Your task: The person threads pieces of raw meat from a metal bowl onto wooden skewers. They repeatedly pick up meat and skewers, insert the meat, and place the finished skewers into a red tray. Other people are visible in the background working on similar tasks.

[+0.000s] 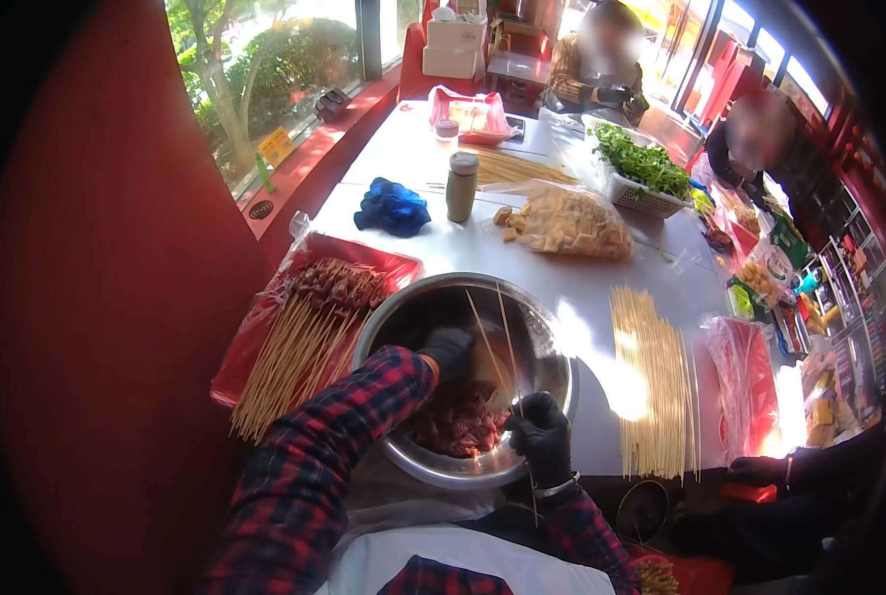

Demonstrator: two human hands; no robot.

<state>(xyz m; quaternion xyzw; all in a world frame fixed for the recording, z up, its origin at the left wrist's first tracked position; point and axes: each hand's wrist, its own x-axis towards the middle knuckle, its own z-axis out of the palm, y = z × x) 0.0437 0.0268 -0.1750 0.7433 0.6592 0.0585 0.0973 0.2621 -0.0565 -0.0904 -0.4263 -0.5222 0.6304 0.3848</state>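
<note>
In front of me a large stainless steel bowl [554, 327] holds pieces of raw red meat [461, 424] and some reddish liquid. My left hand [449, 352], in a black glove, is inside the bowl above the meat; its fingers are hidden, so whether it grips anything does not show. My black-gloved right hand [543, 439] is closed on thin wooden skewers [504, 320] at the bowl's right rim, their upper ends slanting up across the bowl. Left of the bowl, a plastic-lined red tray [405, 264] carries a pile of meat skewers [339, 286], sticks towards me.
Loose wooden skewers [647, 387] lie right of the bowl, beside a red tray in plastic [744, 387]. Beyond stand a bag of tofu-like cubes [569, 223], a tumbler [461, 186], blue gloves or plastic [392, 208] and a basket of greens [636, 186]. Other people work nearby.
</note>
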